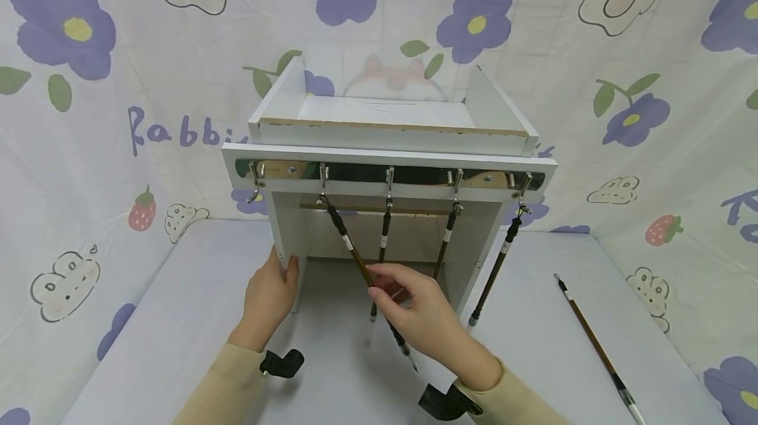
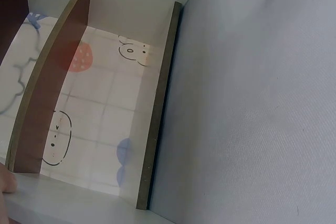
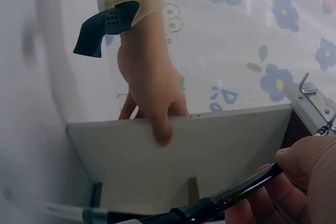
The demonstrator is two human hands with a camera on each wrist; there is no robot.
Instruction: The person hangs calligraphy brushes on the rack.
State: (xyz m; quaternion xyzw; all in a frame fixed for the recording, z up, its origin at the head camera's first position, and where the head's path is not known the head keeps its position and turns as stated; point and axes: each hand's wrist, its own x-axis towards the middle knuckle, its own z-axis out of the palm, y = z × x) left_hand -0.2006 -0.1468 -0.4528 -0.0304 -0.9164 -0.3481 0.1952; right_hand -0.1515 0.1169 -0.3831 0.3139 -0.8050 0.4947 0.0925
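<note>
My left hand [image 1: 266,297] grips the front edge of the left side panel [image 1: 288,221] of a white shelf. In the right wrist view the thumb of that hand lies on the panel's inner face. My right hand [image 1: 423,310] pinches the brown handle of a calligraphy brush [image 1: 354,254] between thumb and fingers. The brush slants down to the right, its loop at the second hook [image 1: 323,178] from the left. Three more brushes hang on the hooks to the right, the outermost brush [image 1: 494,274] by the right panel. The leftmost hook [image 1: 256,181] carries nothing.
Another calligraphy brush [image 1: 595,343] lies on the white table [image 1: 148,346] at the right. Above the hook rail [image 1: 414,176], the shelf has an open-fronted top tray [image 1: 385,109]. Behind it hangs a curtain [image 1: 177,70] printed with flowers and rabbits.
</note>
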